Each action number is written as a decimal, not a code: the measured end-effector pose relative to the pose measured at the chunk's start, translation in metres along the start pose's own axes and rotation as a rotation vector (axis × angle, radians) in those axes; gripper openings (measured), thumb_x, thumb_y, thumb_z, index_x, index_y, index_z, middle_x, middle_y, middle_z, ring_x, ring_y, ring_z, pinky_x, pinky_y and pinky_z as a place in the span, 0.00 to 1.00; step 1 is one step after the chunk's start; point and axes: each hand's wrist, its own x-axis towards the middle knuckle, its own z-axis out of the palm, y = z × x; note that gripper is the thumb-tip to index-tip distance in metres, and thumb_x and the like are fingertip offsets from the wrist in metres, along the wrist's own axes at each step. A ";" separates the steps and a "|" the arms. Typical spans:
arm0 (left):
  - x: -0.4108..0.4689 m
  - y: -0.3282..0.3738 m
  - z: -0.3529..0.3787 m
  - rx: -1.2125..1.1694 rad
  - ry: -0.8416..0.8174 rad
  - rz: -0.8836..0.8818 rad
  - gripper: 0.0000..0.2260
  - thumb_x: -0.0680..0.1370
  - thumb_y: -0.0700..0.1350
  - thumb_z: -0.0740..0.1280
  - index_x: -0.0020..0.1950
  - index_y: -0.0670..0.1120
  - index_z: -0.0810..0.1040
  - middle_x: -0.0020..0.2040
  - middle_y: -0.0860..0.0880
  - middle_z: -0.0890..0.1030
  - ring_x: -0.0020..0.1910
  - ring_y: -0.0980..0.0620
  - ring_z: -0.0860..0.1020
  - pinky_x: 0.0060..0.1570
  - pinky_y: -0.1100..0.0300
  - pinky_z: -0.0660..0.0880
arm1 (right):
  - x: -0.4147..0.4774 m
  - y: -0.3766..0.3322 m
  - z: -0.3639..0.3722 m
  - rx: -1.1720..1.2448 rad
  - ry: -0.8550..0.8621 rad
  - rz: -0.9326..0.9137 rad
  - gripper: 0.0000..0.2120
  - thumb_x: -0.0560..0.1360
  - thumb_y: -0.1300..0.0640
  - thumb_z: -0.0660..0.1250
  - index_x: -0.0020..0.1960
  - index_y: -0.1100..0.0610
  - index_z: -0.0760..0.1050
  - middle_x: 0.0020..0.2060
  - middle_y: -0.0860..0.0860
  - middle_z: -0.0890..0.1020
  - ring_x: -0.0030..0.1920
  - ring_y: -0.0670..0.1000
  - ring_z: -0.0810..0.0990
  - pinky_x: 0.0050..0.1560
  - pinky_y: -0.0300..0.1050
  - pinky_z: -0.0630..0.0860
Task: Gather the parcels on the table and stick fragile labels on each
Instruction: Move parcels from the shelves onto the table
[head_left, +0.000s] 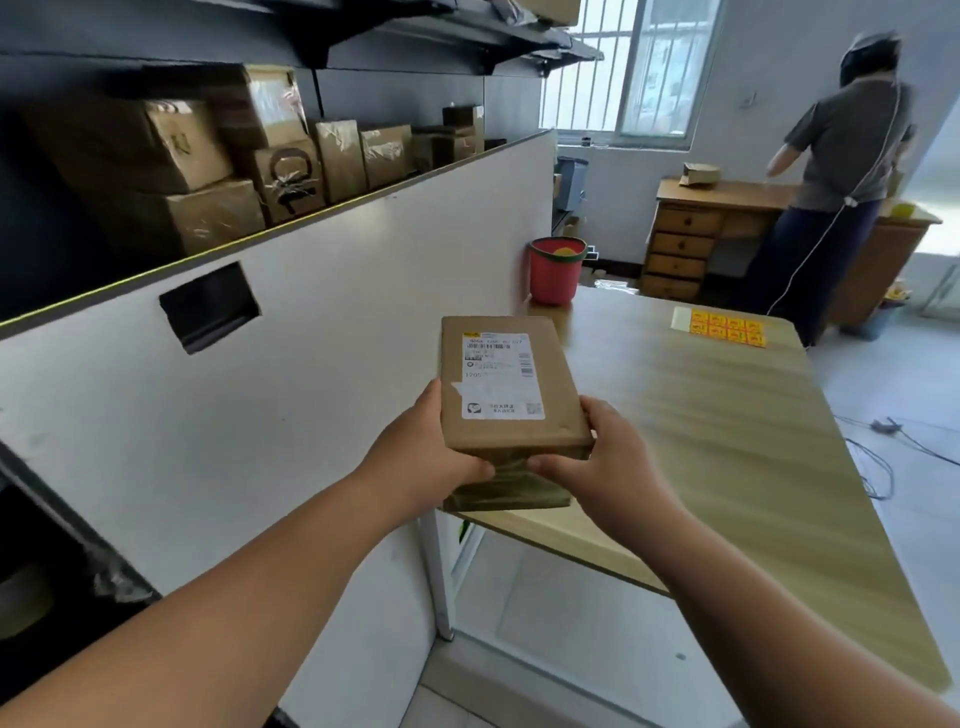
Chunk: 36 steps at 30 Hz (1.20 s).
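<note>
Left hand (431, 457) and right hand (608, 457) are both gripping a small stack. The left is clasping the near left corner of the top parcel (506, 384), and the right is curling round the near right corner, with its fingers tucking under the edge. What looks like a second parcel (504, 491), darker and taped, is sitting beneath the first, pinched between the same two hands. The stack is hanging over the near left corner of the worktop (727, 457); I cannot tell whether it is touching the surface.

From the stack, the sheet of fragile labels (727, 326) is lying at two o'clock, well apart, near the far edge. A red bucket (555, 270) is standing at twelve o'clock, and more boxes (208, 171) are crowding a shelf at ten o'clock. Another person (841, 171) is working at a desk at one o'clock, back turned.

Setting down well probably means holding the stack level so the lower parcel is not sliding out. It should land flat, printed side up, near the sheet but not covering it.
</note>
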 end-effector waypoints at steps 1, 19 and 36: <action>0.013 -0.001 0.005 0.020 -0.017 -0.014 0.37 0.65 0.44 0.76 0.69 0.59 0.62 0.59 0.58 0.77 0.55 0.54 0.77 0.54 0.52 0.78 | 0.008 0.006 0.000 -0.015 -0.001 0.019 0.26 0.66 0.54 0.77 0.59 0.45 0.69 0.49 0.42 0.78 0.50 0.44 0.77 0.51 0.43 0.77; 0.409 -0.044 0.098 -0.015 -0.036 -0.167 0.37 0.65 0.41 0.74 0.68 0.61 0.61 0.55 0.60 0.78 0.53 0.56 0.77 0.54 0.52 0.77 | 0.373 0.192 0.004 -0.103 -0.096 0.181 0.28 0.65 0.55 0.77 0.62 0.53 0.70 0.51 0.47 0.78 0.52 0.49 0.76 0.51 0.45 0.73; 0.634 -0.135 0.177 0.073 -0.076 -0.345 0.45 0.73 0.43 0.72 0.77 0.61 0.45 0.64 0.55 0.72 0.59 0.52 0.73 0.60 0.56 0.71 | 0.554 0.339 0.063 -0.200 -0.096 0.306 0.26 0.68 0.54 0.75 0.62 0.53 0.69 0.52 0.46 0.77 0.55 0.51 0.76 0.47 0.43 0.69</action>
